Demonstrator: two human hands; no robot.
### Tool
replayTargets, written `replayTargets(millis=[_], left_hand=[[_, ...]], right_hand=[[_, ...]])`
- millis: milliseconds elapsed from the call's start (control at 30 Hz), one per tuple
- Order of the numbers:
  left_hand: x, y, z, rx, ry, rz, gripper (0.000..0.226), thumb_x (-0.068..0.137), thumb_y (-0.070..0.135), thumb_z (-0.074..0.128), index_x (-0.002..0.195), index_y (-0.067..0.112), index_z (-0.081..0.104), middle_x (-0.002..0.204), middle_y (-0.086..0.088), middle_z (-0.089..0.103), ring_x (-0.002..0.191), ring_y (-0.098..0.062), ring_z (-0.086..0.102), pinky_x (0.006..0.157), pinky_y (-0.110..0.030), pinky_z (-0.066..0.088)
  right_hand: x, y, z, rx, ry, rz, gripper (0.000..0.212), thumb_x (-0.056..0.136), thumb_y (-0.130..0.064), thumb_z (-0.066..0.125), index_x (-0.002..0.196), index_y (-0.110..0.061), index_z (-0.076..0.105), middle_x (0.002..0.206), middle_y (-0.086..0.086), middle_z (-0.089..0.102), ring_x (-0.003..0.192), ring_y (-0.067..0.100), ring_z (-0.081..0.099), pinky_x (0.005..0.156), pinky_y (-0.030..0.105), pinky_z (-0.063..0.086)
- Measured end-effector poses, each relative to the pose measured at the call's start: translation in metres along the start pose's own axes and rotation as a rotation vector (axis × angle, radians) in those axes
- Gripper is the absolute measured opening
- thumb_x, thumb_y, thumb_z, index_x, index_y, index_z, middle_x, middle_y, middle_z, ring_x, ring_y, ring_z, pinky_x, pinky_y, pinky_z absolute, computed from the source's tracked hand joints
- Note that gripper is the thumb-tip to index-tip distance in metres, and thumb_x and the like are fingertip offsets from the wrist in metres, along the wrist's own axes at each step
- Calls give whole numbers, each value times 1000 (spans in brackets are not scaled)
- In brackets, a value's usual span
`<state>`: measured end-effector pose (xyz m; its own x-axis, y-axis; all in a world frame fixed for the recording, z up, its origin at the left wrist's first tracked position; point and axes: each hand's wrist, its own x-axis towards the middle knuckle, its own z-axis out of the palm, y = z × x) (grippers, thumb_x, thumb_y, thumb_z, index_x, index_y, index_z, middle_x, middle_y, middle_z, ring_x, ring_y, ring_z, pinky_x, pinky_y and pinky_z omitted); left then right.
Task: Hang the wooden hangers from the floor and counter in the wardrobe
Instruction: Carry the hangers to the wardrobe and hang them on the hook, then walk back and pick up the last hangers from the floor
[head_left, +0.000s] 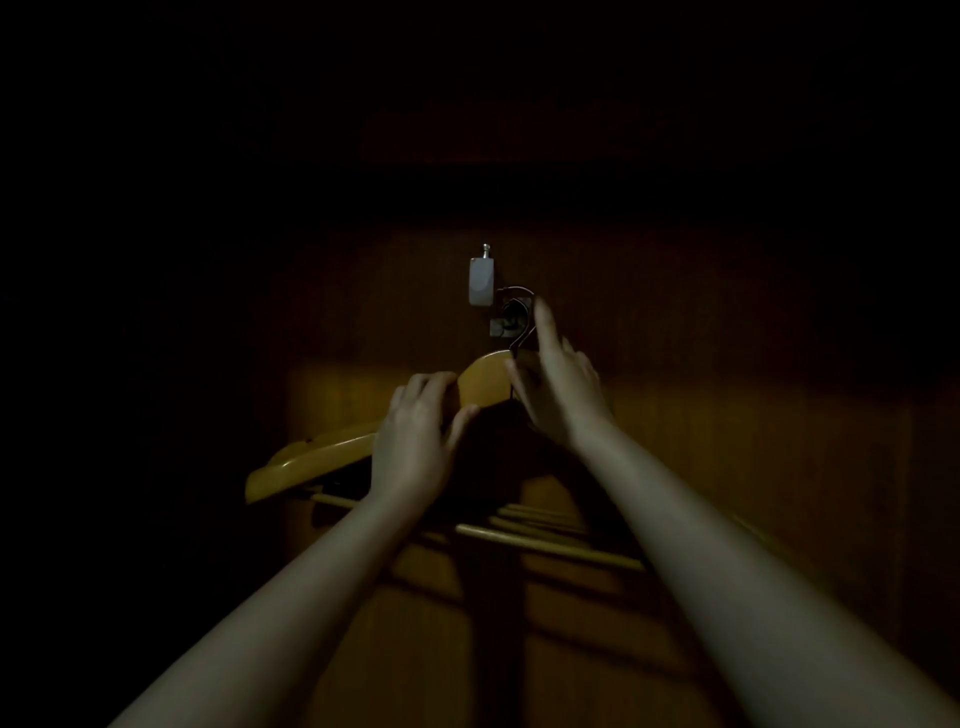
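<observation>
Two bare arms reach up and forward into a very dark wardrobe. Most of the space around them is black, and only the middle is lit.

Just past the arms, thin wooden bars (550, 543) of hangers show between the forearms, one behind another. How many hangers hang there cannot be told.

The left hand (413, 436) is curled around the left shoulder of a wooden hanger (483, 382). Its fingers go over the top edge and its thumb presses from below, so it has a firm hold of the wood. The long left arm of the hanger (311, 460) sticks out to the left, below that hand, and slopes down.

The right hand (558, 387) is at the top middle of the hanger, touching the wood with its thumb. Its fingers are partly open, and one finger points up beside the dark metal hook (522, 319).

The hook curls up to a small dark fitting (501, 326) on the brown back wall (701, 322) of the wardrobe. Whether the hook sits fully on it cannot be told.

Just left of the hook, a small white box (480, 281) with a metal pin on top is fixed to the wall.
</observation>
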<state>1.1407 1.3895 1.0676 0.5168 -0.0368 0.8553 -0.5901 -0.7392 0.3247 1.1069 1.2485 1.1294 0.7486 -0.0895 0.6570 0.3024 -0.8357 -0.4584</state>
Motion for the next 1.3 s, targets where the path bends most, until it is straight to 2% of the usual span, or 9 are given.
replayTargets(millis=[200,367,567,733,800,900,1033,1167,1300], left_hand=[[-11,-7,4,-39,12,-23,45,92,35,49,134,20,43,134,-1,46,124,-15,40,93,-24,36],[-12,-5,2,-51,6,-56,45,93,33,50,135,18,42,134,-2,47,124,-16,42,101,-31,37],[-26,-1,-3,5,-35,-82,55,95,33,46,144,19,25,148,0,34,138,-17,29,116,-39,17],[-54,5,-11,-6,-79,-15,53,96,36,41,145,22,25,153,2,25,141,-15,21,116,-36,16],[-72,7,-16,-11,-136,39,52,97,38,38,145,24,24,154,4,23,142,-13,18,116,-35,14],[-97,7,-26,-14,-239,135,52,97,40,35,146,27,23,155,7,20,144,-10,14,117,-32,9],[-125,5,-41,-57,-370,257,51,98,41,32,146,28,22,155,7,20,143,-9,14,115,-27,10],[-155,0,-56,-106,-507,363,50,98,40,32,145,27,25,154,8,22,142,-8,18,114,-25,14],[-197,-6,-68,-181,-689,393,49,98,41,32,145,27,26,153,8,24,141,-8,21,114,-27,17]], right_hand=[[-9,-1,9,-54,33,-45,69,96,-40,41,146,-40,-7,156,11,15,141,36,20,110,49,26],[-9,-1,11,-68,75,-69,72,94,-38,47,148,-36,-1,148,11,25,134,35,29,104,47,33],[-25,12,9,-196,70,-109,81,90,-46,49,148,-32,-5,150,10,25,134,34,28,107,49,27],[-57,15,8,-234,195,-200,67,91,-49,41,148,-23,18,147,5,31,136,25,25,107,44,28],[-73,16,11,-313,205,-214,57,93,-41,44,144,-19,30,147,3,33,137,23,24,108,41,27],[-100,18,14,-457,158,-207,52,95,-41,39,143,-21,33,149,3,31,140,21,21,111,39,23],[-144,12,16,-486,84,-188,52,96,-42,36,144,-24,31,150,2,31,142,20,18,114,38,18],[-197,5,24,-521,2,-157,60,89,-48,19,139,-23,41,149,-1,35,141,19,23,113,38,21],[-259,3,35,-548,-83,-63,48,92,-39,34,137,-24,43,149,-1,34,141,18,23,111,36,22]])
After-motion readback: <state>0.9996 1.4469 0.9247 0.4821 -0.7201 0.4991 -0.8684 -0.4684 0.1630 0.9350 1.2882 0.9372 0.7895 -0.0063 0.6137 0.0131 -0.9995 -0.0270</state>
